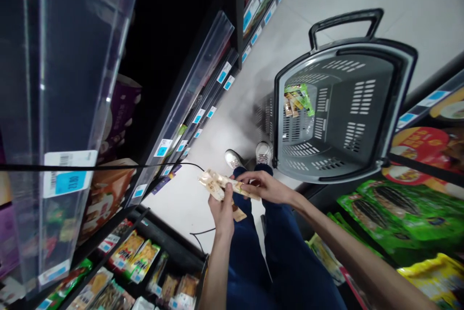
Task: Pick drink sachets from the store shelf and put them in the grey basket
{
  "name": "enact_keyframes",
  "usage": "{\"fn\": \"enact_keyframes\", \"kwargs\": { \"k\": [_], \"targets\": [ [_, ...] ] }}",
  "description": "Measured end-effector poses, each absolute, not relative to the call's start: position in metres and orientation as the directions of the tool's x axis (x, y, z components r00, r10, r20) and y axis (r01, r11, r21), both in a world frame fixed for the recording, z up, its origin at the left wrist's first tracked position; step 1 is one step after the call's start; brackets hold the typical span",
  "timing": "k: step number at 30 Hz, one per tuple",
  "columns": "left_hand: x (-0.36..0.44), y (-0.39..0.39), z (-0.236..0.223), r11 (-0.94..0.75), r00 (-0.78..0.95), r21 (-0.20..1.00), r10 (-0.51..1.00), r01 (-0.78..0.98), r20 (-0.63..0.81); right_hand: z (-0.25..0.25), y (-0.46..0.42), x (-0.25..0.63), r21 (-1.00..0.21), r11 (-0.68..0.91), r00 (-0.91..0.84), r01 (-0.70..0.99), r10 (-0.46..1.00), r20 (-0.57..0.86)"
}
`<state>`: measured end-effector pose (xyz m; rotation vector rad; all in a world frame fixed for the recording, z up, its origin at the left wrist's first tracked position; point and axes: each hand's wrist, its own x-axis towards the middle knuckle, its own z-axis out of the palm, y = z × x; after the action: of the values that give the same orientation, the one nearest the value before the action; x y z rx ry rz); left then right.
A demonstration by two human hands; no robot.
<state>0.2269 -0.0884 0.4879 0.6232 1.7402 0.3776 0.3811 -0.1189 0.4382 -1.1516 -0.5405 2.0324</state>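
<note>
Close to my legs, my left hand (222, 212) is closed around a slim beige snack packet (209, 185), whose lower end pokes out below the fingers. My right hand (266, 187) pinches a second beige snack packet (229, 182) that lies across the first, and the two packets overlap. Beyond my right hand stands a grey shopping basket (331, 177) with its handle (344, 22) raised. Deep inside the basket are a green packet (306, 99) and several small beige-brown packets (291, 107). Small print on the packets is too blurred to read.
Dark shelves with price tags (69, 182) and clear plastic fronts run along the left. Bagged snacks (134, 257) fill the lower left rack. Green bags (398, 213) and a yellow bag (435, 276) lie at right. A thin black cable (108, 167) crosses the left side.
</note>
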Motion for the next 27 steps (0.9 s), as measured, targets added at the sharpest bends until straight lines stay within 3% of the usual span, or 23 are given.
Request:
{"fn": "enact_keyframes", "kwargs": {
  "k": [5,16,21,24,27],
  "targets": [
    [0.217,-0.073,0.485,0.819,-0.256,0.567,0.568,0.085,-0.782,0.436,-0.104,0.401,-0.635,-0.687,-0.342,-0.354,0.727,-0.596],
    [0.229,-0.054,0.484,0.838,-0.279,0.543,0.510,-0.053,-0.814,0.426,-0.095,0.401,-0.534,-0.574,0.037,-0.621,0.659,-0.751],
    [0.223,-0.049,0.481,0.832,-0.358,0.554,0.530,0.041,-0.769,0.427,-0.096,0.412,-0.571,-0.674,-0.220,-0.468,0.715,-0.663],
    [0.220,-0.043,0.480,0.802,-0.243,0.556,0.597,0.220,-0.765,0.430,-0.098,0.416,-0.627,-0.702,-0.425,-0.338,0.708,-0.564],
    [0.220,-0.037,0.480,0.739,-0.094,0.528,0.614,0.418,-0.784,0.432,-0.099,0.411,-0.625,-0.711,-0.502,-0.324,0.688,-0.524]
  ]
}}
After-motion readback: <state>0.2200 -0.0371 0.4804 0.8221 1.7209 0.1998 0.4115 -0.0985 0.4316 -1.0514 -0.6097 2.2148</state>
